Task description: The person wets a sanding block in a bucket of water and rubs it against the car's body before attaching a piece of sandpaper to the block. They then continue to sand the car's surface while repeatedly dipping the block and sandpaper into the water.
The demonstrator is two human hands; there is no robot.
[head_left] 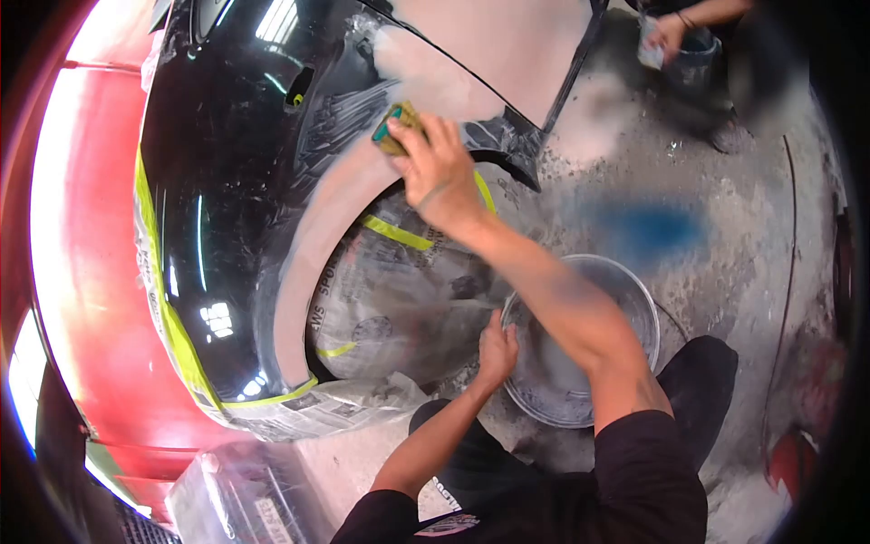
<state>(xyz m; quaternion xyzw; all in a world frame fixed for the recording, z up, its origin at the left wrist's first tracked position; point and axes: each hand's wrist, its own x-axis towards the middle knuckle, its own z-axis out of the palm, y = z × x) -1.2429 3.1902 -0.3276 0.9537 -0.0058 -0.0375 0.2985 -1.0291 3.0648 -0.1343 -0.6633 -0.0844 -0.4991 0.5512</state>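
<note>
My right hand is closed around a sanding block, teal with a yellowish-brown wrap. The block rests against the upper end of the pale, dull wheel-arch strip on a glossy black car panel. White smears mark the black paint beside it. Lower down, my left hand grips the near-side rim of a round bucket. My right forearm hides part of that bucket. Within the arch, printed masking paper covers the wheel area, held by yellow-green tape.
Red bodywork lies left of a taped masking edge. A plastic-wrapped box sits at lower left. At upper right, another person's hand holds something whitish near a dark bucket. A cable crosses the floor.
</note>
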